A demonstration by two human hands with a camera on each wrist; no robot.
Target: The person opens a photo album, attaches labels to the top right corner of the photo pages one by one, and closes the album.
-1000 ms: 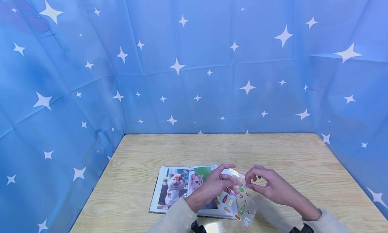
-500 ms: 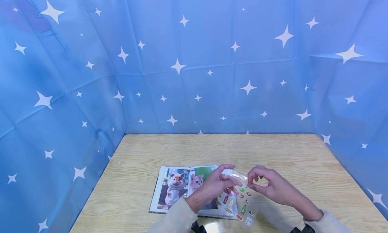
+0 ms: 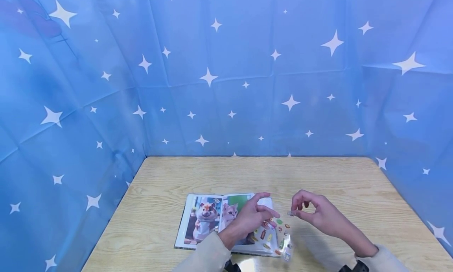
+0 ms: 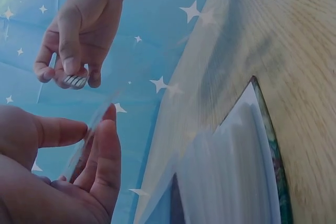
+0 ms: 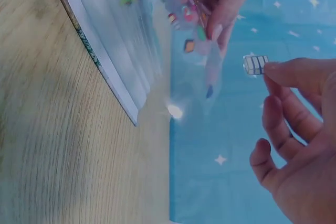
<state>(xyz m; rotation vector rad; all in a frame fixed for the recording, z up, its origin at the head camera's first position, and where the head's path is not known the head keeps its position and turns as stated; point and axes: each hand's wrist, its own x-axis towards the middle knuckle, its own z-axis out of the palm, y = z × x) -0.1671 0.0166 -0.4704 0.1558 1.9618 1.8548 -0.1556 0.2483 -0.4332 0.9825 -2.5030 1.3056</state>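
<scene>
A clear sticker sheet (image 3: 275, 237) printed with small food and bottle stickers hangs from my left hand (image 3: 248, 218), which pinches it between thumb and fingers. It overlaps the right side of an open photo album (image 3: 179, 234) in the head view. To the right of the sheet and apart from it, my right hand (image 3: 318, 213) pinches a small sticker (image 5: 253, 65) by its edge between thumb and index finger. This sticker is white with dark stripes, like a little box. In the left wrist view, the sheet is seen nearly edge-on.
The album shows a hamster picture (image 3: 205, 219) on its left page and a cat picture (image 3: 229, 213) on the right, partly behind my left hand and forearm. Beneath lies a wooden table (image 3: 247, 173). A blue star-printed curtain (image 3: 244, 98) surrounds its back and sides.
My right hand has drawn slightly right, away from the sheet, with the sticker between its fingers. The sheet's lower right part has swung left, and my left hand has shifted slightly left.
</scene>
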